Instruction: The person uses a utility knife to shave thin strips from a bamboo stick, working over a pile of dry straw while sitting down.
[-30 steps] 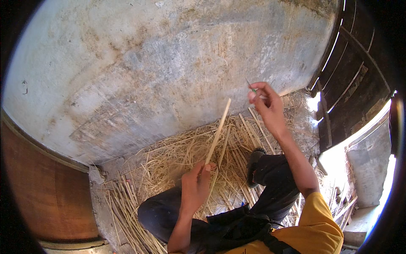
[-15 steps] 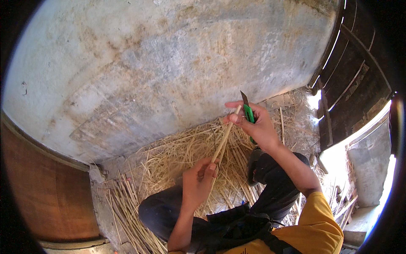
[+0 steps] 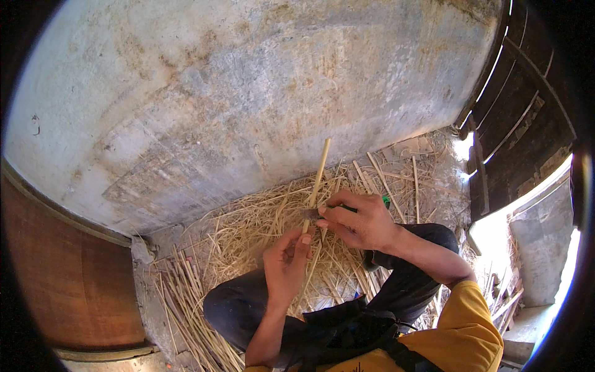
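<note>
My left hand (image 3: 285, 263) is closed round the lower part of a thin pale stick (image 3: 320, 167), which looks like split bamboo and leans upward toward the wall. My right hand (image 3: 367, 223) grips a green utility knife (image 3: 386, 201); most of its handle is covered by the fingers. The grey blade lies across the stick, touching it just above my left fingers. Beneath both hands spreads a heap of straw-coloured shavings (image 3: 248, 226).
Long thin strips (image 3: 186, 304) lie bundled on the floor by my left knee. A stained pale wall (image 3: 260, 105) rises in front. At the left stands a brown wooden panel (image 3: 68, 279), and dark boards (image 3: 520, 118) are at the right. My bent legs frame the work.
My right hand has come down and left from the stick's upper end, bringing the blade onto the stick near my left hand. The stick now stands more upright, its top free.
</note>
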The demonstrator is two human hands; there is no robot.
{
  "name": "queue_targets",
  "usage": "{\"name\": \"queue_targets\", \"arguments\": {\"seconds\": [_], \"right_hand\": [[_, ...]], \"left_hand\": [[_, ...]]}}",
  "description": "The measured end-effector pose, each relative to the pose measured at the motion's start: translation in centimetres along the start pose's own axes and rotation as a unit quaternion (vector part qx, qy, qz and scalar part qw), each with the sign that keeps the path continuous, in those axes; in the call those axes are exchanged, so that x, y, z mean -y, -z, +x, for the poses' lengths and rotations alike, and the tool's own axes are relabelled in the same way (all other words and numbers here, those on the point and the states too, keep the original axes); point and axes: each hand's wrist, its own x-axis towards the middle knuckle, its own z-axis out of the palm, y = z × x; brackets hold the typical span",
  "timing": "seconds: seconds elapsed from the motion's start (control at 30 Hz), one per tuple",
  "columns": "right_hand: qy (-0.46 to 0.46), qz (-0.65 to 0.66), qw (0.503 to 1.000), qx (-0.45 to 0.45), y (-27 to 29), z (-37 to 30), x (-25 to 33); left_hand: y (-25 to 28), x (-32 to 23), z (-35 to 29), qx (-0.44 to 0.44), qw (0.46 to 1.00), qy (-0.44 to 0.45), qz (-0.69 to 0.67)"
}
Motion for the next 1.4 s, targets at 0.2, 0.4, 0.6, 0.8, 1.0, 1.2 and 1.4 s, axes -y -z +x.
{"name": "queue_targets", "arguments": {"seconds": [0.2,0.4,0.6,0.8,1.0,1.2,1.4], "right_hand": [[0.002,-0.014,1.000,0.013,-0.1,0.0,0.5],[0.013,-0.033,0.999,0.007,0.1,0.0,0.6],[0.020,-0.038,0.999,-0.009,0.0,0.1,0.4],[0.016,-0.049,0.999,-0.015,0.1,0.4,0.3],[0.021,-0.043,0.997,-0.056,0.4,1.3,0.2],[-0.089,-0.070,0.986,-0.123,2.8,2.5,-3.6],[-0.257,0.138,0.923,-0.252,5.0,3.1,-9.0]], "left_hand": [[0.1,0.5,-0.2,-0.018,1.000,-0.016,-0.003],[-0.3,-0.1,-0.5,-0.042,0.998,-0.032,0.016],[-0.4,0.1,-0.6,-0.044,0.998,-0.045,0.014],[-0.3,-0.1,-0.6,-0.040,0.997,-0.050,0.033],[-0.3,-0.1,-0.6,-0.046,0.997,-0.057,0.040],[-0.5,0.2,-0.9,-0.039,0.989,-0.069,0.121],[-0.9,0.3,-1.4,-0.017,0.990,-0.082,0.112]]}}
